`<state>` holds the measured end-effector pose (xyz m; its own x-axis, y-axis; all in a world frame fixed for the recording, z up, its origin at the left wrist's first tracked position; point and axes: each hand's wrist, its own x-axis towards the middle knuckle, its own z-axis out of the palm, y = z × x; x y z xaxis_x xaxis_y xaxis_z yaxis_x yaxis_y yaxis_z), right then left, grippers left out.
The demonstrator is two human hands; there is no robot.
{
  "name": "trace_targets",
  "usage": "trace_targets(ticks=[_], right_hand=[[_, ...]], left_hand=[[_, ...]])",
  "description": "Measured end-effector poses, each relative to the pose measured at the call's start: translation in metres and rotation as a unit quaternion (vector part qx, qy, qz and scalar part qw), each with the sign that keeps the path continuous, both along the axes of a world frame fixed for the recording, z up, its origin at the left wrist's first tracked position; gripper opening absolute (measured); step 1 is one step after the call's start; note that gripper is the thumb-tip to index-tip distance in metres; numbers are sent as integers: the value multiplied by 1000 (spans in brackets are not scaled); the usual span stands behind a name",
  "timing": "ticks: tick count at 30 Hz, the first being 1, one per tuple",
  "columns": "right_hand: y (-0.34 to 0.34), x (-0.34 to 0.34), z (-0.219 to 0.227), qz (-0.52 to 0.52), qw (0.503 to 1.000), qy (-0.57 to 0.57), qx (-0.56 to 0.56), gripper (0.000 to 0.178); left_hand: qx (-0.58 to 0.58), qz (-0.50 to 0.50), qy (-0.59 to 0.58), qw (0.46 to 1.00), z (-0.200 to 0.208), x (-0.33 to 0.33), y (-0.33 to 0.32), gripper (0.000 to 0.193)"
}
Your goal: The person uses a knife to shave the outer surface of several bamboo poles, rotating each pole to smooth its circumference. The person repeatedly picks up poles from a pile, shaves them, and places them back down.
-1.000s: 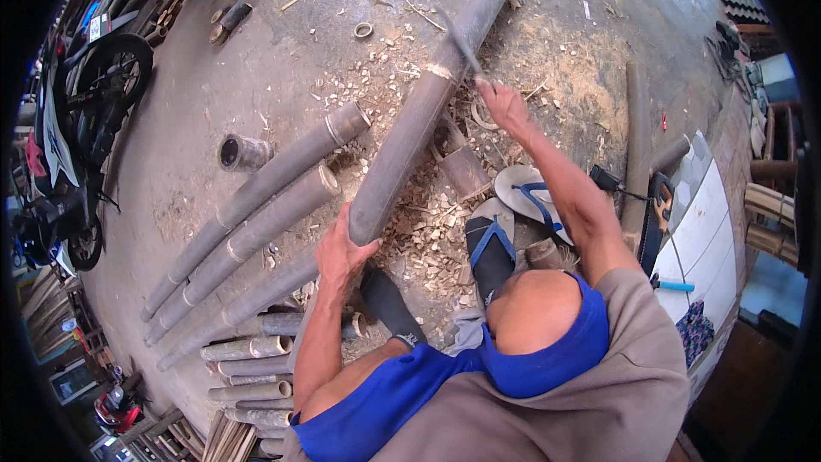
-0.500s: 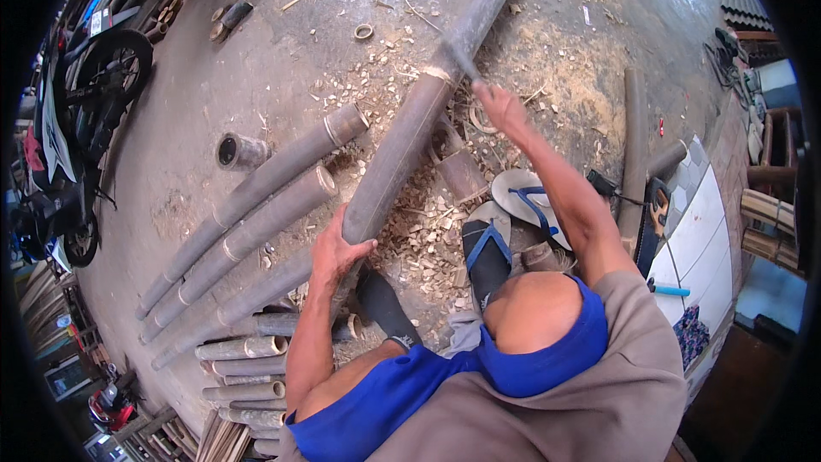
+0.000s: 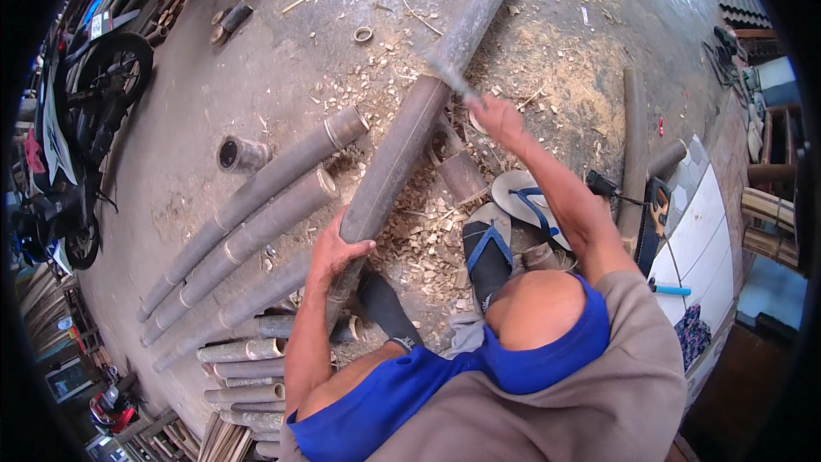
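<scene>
A long brown bamboo pole [image 3: 395, 158] slants from between my legs up to the far right. My left hand [image 3: 333, 248] grips its near part from the left side, thumb across the top. In my right hand [image 3: 499, 120] is a knife [image 3: 453, 79], its grey blade smeared by motion and its handle hidden in the closed fingers. The blade is over the pole at a pale node ring, but I cannot tell whether it touches. Under the pole, beside the node, lies a short bamboo piece [image 3: 463, 176].
Bamboo poles [image 3: 275, 216] lie to the left, with stacked shorter lengths [image 3: 248, 368] nearer me. Wood chips [image 3: 436, 248] cover the floor around my feet. A handsaw [image 3: 657, 210] and white tiles [image 3: 703, 222] are at the right; a motorcycle [image 3: 94, 111] stands far left.
The knife and my right hand have swung slightly left and nearer, bringing the blade across the node. My left hand and the pole have barely shifted.
</scene>
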<state>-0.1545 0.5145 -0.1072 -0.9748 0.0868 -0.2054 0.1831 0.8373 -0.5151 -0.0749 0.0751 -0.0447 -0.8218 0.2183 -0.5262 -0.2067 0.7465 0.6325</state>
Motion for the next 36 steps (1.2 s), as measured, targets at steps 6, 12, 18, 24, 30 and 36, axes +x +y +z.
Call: trace_targets(ticks=[6,12,18,24,30,36], right_hand=[[-10,11,4,126,989,-19,70,82],[-5,-9,3,-26,999,-6,-28,78],[-14,-13,-17,-28,997,38,-53,81],[3,-7,7,-104,990,-13,-98,73],[-4,7,-30,-67,995,74,1,72],[11,4,-14,-398,736,4,-548,69]], left_hand=[[34,-17,-41,998,-12,-10,-15,108],[117,-2,-111,987,-18,-21,-18,106],[115,3,-138,984,-6,-26,-8,103],[125,10,-122,985,-23,-24,-15,99],[78,-3,-44,996,-16,-13,-19,99],[-83,-86,177,977,-10,50,-6,105]])
